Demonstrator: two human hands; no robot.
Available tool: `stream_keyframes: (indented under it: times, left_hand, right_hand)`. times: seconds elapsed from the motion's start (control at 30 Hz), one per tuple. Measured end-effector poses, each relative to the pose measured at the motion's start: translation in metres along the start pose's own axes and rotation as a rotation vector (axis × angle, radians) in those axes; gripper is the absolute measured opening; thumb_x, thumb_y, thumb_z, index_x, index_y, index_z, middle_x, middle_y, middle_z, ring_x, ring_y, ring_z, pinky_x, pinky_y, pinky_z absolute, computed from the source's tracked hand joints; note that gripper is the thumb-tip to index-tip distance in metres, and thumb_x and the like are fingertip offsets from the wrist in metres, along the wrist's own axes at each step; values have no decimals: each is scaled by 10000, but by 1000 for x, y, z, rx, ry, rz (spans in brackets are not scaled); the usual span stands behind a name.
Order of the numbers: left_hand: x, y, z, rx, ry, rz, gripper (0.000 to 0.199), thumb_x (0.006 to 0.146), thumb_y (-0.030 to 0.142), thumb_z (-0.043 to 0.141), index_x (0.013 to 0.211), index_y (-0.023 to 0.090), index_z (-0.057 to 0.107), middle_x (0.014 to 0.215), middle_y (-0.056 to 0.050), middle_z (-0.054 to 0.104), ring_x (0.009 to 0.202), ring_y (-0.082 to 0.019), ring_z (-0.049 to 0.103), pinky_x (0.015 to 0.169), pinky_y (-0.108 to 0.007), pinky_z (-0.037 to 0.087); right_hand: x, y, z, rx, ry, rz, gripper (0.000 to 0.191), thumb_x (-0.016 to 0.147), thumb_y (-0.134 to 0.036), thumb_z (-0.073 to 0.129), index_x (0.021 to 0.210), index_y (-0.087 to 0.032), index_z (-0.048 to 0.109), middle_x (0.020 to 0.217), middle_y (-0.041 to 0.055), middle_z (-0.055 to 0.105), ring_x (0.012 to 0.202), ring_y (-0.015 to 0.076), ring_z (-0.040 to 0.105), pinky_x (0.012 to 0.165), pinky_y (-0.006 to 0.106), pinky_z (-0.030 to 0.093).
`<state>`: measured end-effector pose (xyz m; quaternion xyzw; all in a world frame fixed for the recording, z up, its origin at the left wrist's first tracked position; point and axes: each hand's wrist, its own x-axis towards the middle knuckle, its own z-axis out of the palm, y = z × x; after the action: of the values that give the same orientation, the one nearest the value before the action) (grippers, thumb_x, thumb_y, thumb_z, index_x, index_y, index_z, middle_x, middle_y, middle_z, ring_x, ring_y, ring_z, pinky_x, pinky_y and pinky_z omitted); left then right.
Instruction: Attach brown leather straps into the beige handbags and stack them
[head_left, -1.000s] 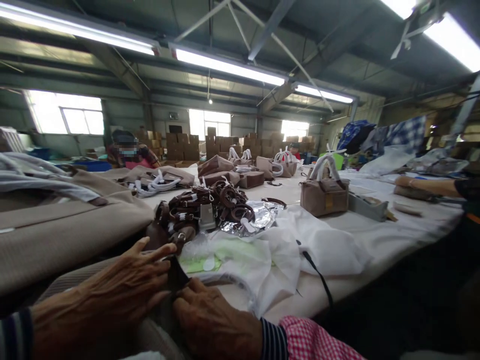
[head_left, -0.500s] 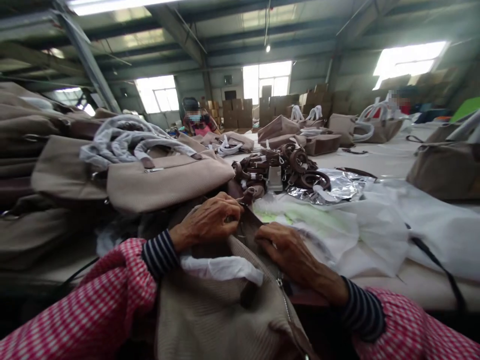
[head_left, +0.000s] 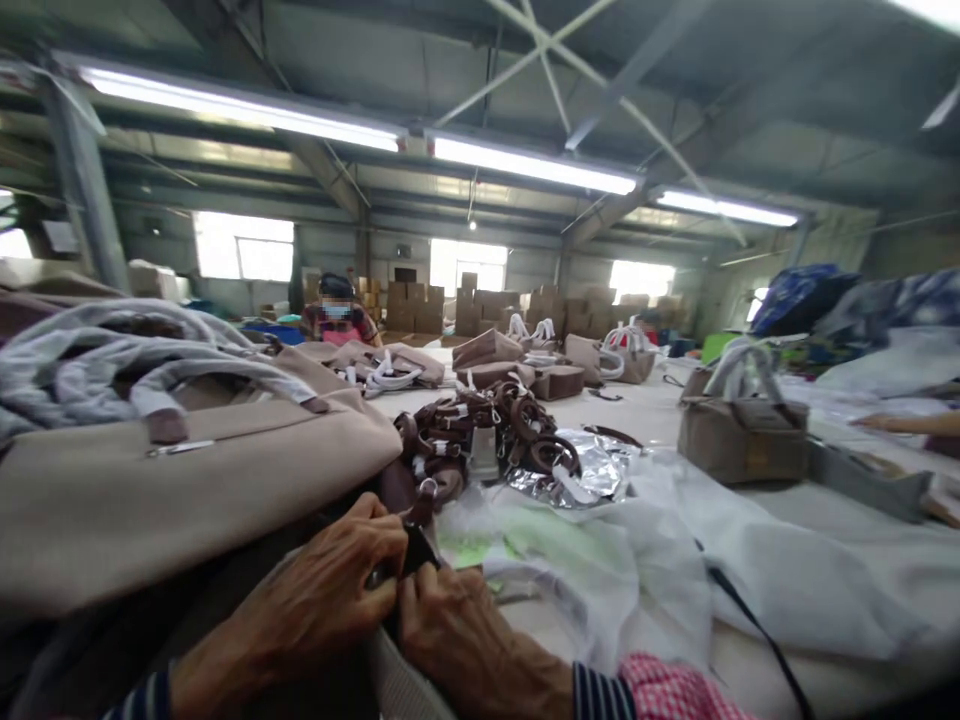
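Note:
Low in the middle of the head view, my left hand [head_left: 322, 580] is closed on the dark end of a beige ribbed handbag [head_left: 409, 685]. Right beside it, my right hand [head_left: 472, 630] grips the same dark part with bent fingers. A brown tab [head_left: 421, 505] with a metal ring rises just beyond my knuckles. Most of this bag is hidden by my hands or lies below the picture. To the left, close to my left hand, lies another beige handbag [head_left: 225, 480] with white-wrapped handles.
Ahead lies a heap of brown straps [head_left: 525, 420] beside crinkled clear plastic [head_left: 600, 465]. White sheeting [head_left: 675, 570] covers the table on the right, with a black cord across it. A taupe bag [head_left: 742, 435] stands beyond. A masked person [head_left: 337, 315] is across the table.
My hands have come together on the handbag's dark end, where they were apart before. The view has tilted up and turned right, so most of the bag has dropped out of sight.

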<state>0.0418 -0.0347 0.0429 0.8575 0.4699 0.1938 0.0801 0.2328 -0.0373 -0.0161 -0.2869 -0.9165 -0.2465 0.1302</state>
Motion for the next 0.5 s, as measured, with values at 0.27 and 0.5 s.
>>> stream_keyframes:
  times: [0.27, 0.5]
  left_hand:
    - [5, 2, -8, -3, -37, -21, 186, 849, 208, 564, 694, 203, 461, 843, -20, 582, 964, -233, 557, 833, -346, 439]
    - [0, 16, -20, 61, -92, -56, 62, 819, 174, 623, 836, 230, 642, 1000, -30, 609, 1014, -241, 570, 785, -318, 451]
  right_hand:
    - [1, 0, 13, 51, -9, 68, 167, 886, -1, 568, 941, -154, 605, 833, 88, 674, 646, 220, 626, 495, 305, 418]
    - [-5, 22, -1, 559, -2, 265, 151, 930, -55, 493, 902, -173, 582, 791, 54, 688, 609, 159, 549, 568, 294, 320]
